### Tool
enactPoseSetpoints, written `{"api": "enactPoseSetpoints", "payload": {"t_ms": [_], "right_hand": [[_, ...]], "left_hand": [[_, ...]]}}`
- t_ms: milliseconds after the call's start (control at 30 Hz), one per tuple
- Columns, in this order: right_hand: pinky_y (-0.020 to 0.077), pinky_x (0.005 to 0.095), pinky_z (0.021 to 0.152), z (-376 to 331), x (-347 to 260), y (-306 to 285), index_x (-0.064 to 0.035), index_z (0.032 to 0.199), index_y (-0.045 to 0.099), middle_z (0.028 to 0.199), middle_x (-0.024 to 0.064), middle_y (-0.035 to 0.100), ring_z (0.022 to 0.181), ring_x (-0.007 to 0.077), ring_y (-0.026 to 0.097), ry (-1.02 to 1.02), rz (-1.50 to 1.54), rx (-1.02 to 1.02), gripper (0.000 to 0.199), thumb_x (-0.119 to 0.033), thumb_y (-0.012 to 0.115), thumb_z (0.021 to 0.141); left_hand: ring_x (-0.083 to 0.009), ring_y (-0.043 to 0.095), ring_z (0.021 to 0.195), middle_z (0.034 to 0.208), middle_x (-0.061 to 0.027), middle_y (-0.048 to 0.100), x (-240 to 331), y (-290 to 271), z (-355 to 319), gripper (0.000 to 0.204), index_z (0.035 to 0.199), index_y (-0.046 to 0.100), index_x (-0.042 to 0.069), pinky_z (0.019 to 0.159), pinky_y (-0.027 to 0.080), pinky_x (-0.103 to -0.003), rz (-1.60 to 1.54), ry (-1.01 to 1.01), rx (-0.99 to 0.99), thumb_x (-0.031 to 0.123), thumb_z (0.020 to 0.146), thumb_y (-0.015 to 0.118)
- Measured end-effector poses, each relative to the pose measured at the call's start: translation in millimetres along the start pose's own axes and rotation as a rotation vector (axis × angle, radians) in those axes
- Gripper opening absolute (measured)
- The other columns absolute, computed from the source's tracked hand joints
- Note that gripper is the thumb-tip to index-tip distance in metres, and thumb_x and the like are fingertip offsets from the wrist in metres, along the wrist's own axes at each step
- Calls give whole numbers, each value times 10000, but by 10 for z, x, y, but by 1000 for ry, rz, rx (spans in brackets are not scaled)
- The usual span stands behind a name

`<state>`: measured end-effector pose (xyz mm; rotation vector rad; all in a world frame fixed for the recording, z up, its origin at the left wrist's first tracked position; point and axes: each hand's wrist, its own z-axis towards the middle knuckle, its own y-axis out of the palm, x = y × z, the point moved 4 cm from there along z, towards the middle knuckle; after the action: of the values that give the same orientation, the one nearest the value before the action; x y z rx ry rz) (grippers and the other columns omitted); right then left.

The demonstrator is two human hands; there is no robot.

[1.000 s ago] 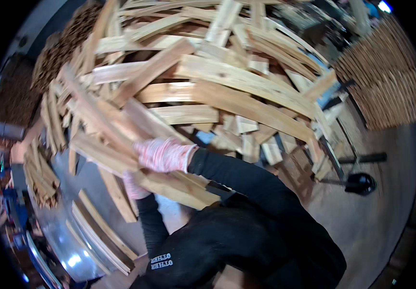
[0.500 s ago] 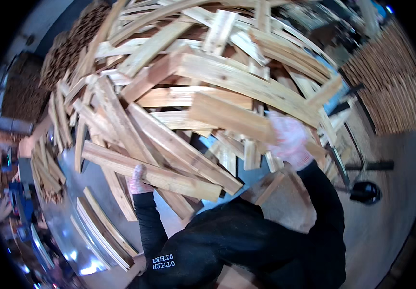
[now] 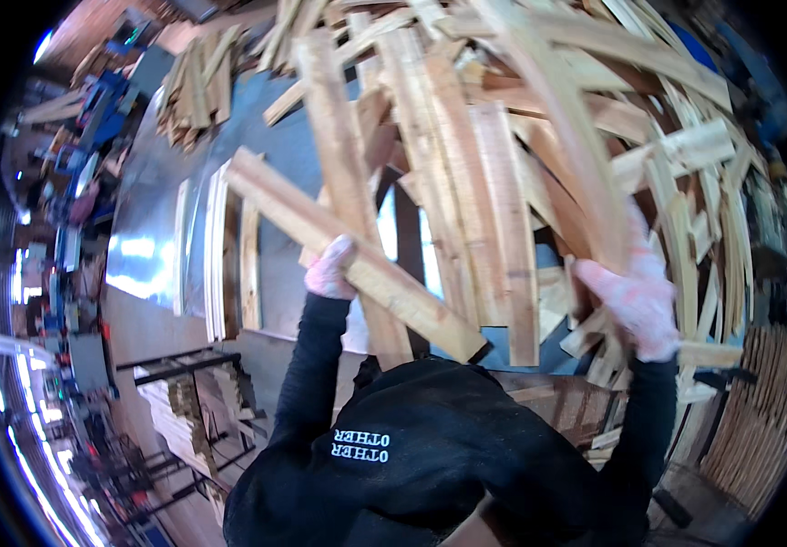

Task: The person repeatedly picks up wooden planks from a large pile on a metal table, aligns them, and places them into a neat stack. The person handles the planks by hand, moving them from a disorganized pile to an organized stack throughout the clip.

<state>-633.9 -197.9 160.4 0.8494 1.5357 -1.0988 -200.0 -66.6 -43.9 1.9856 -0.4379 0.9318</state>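
Observation:
My left hand [image 3: 329, 268], in a pale pinkish glove, is closed around a long light-wood board [image 3: 402, 292] near its middle. That board slants from upper left to lower right, close in front of my body. At the right, my gloved right hand [image 3: 637, 301] grips the near end of another wooden board [image 3: 577, 128], which points away from me and is smeared by motion. Beneath both lies a loose heap of boards, among them a plank [image 3: 509, 228] pointing toward me and a longer plank [image 3: 343, 164] left of it.
A metal-topped table [image 3: 161, 214] bears the heap. On its left part lie several narrow strips [image 3: 218, 264] side by side, with a small stack of short boards [image 3: 195, 91] farther off. A black-framed rack [image 3: 184, 365] stands near left; stacked slats [image 3: 758, 410] stand lower right.
The view has swung left, bringing more of the table and rack into sight. My right hand's board has turned from lying sideways to pointing away. The left hand keeps its board.

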Motion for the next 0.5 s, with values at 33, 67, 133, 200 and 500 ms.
{"api": "enactPoseSetpoints", "payload": {"t_ms": [33,67,133,200,500], "right_hand": [[469,378,974,114,-85,412,-59,1509,292,1273,184,584,1175,271,562,72,132,-103,891,-185,770,767],[468,408,967,248,-79,904,-39,1508,278,1265,218,581,1170,319,563,79,33,-147,888,-253,748,785],[466,468,954,478,57,1976,-1,1506,249,1250,286,574,1160,414,567,40,-300,-220,909,-388,704,822],[446,445,1007,575,254,2987,19,1515,173,1354,305,489,1186,418,554,-101,-570,-368,1016,-425,723,785],[491,293,938,1265,601,4869,-10,1486,291,1247,113,583,1090,185,588,223,461,-521,881,-61,757,740]], "left_hand": [[-258,657,1001,1072,-91,667,61,327,-75,411,1199,591,7,899,548,-456,64,26,54,139,833,723],[-245,668,910,986,-83,673,114,411,-54,409,1166,601,18,831,568,-419,155,118,169,120,802,756],[-245,652,950,1054,-95,655,245,421,16,383,1189,588,43,849,558,-437,93,142,184,224,877,716],[-272,633,1052,1167,-128,631,253,209,266,479,1274,545,53,926,533,-458,-22,60,105,382,937,633],[-181,464,1285,1422,-148,473,1325,-450,605,605,1482,295,-13,1076,363,-296,777,356,189,393,1047,405]]}}
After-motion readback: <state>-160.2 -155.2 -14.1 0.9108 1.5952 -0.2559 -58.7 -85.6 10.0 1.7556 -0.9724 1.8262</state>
